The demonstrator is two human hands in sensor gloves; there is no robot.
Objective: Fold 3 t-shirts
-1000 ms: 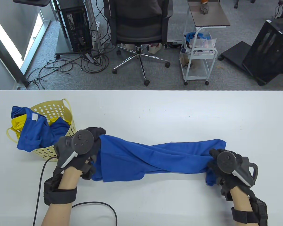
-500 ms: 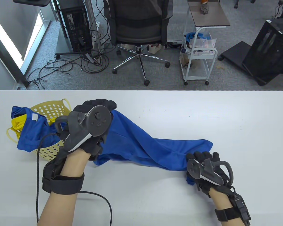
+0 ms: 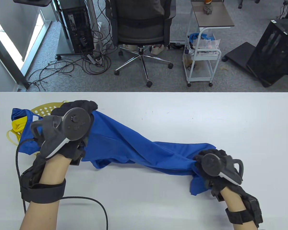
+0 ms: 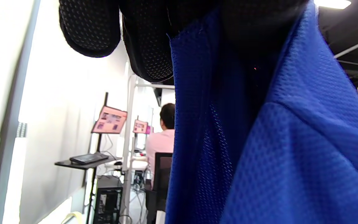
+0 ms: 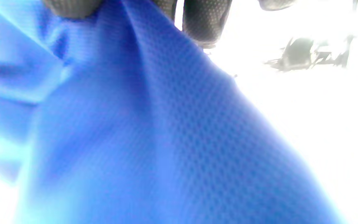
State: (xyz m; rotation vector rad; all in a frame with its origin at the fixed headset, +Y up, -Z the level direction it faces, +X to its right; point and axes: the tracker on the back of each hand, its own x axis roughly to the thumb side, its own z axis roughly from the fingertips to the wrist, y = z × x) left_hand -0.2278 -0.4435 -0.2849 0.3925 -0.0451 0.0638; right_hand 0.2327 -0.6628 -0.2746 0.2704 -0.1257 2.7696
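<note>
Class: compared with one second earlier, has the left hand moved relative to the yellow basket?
Yes. The left hand moved up-left, now covering the yellow basket, gripping the blue t-shirt.

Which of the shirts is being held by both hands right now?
The plain blue shirt stretched between the left hand and right hand; the other shirts sit bunched in the yellow basket.

Your left hand (image 3: 69,134) and right hand (image 3: 216,170) both wear black mesh-textured sensor gloves, each with a dark grey round-faced tracker (image 3: 74,123) strapped on the back, showing a white strip along its handle and a loop ring. You've got wide black straps (image 3: 42,192) around both wrists, forearms bare, no sleeves. A black cable (image 3: 96,203) runs from your left glove and loops across the table (image 3: 158,107).
</note>
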